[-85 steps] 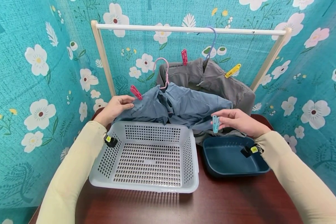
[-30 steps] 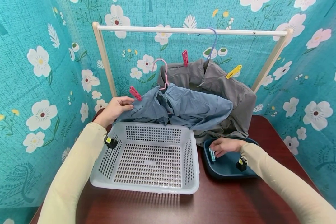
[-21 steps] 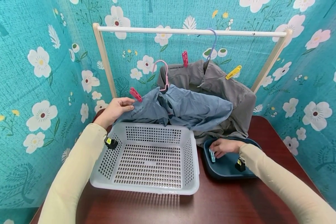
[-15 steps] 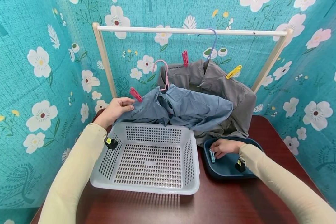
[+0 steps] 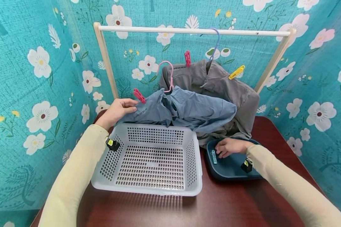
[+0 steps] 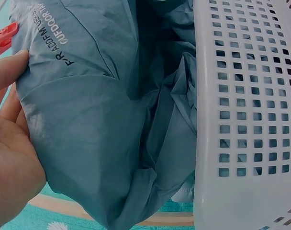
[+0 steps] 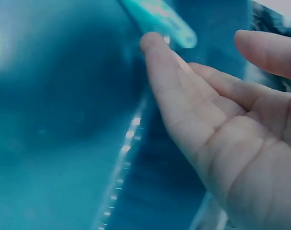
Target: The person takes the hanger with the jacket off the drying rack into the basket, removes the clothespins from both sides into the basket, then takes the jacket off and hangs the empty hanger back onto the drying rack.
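A blue shirt (image 5: 201, 104) on a pink hanger (image 5: 171, 78) lies slumped behind the basket, a red clothespin (image 5: 139, 96) clipped near its left shoulder. My left hand (image 5: 117, 110) pinches the fabric at that shoulder. In the left wrist view, the thumb (image 6: 9, 72) lies over its edge and the other fingers are behind. My right hand (image 5: 230, 147) is inside the dark blue basin (image 5: 230, 176), holding nothing, its thumb apart from the fingers in the right wrist view. Just beside its fingertips a light blue clothespin (image 5: 214, 157) lies in the basin.
A white perforated basket (image 5: 197, 170) stands in front of the shirt. Behind it, a grey shirt (image 5: 241, 90) with a red clothespin (image 5: 187, 59) and a yellow clothespin (image 5: 236, 72) hangs by a purple hanger (image 5: 217, 41) from the rack's white bar (image 5: 159, 29).
My right hand has come down from beside the blue shirt into the basin with the light blue clothespin and let it go there. My left hand has stayed at the shoulder.
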`<move>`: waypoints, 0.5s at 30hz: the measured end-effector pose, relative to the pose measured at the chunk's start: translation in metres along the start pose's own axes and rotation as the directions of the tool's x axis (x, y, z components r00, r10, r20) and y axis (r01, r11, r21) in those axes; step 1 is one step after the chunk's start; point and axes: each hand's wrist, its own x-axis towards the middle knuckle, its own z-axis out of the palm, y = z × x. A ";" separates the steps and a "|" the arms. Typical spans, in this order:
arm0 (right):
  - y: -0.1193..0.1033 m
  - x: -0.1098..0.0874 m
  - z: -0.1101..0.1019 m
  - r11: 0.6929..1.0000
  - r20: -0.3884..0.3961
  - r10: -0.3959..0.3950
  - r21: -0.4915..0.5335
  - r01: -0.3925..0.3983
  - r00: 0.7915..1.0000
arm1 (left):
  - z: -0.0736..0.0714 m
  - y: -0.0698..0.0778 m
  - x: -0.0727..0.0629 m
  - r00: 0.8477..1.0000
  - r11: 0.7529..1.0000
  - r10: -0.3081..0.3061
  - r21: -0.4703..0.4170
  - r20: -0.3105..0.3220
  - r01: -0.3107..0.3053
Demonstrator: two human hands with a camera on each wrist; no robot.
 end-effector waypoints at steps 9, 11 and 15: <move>-0.038 -0.021 -0.002 0.990 0.013 -0.059 -0.127 0.060 0.998 | 0.002 0.000 -0.003 1.000 1.000 -0.001 0.014 0.019 0.001; -0.051 -0.025 -0.003 0.985 0.034 -0.078 -0.151 0.082 0.996 | 0.003 0.000 -0.003 1.000 1.000 0.000 0.011 0.019 0.000; -0.078 -0.034 -0.002 0.974 0.058 -0.128 -0.180 0.136 0.990 | 0.004 -0.001 -0.004 1.000 1.000 0.002 0.006 0.014 -0.002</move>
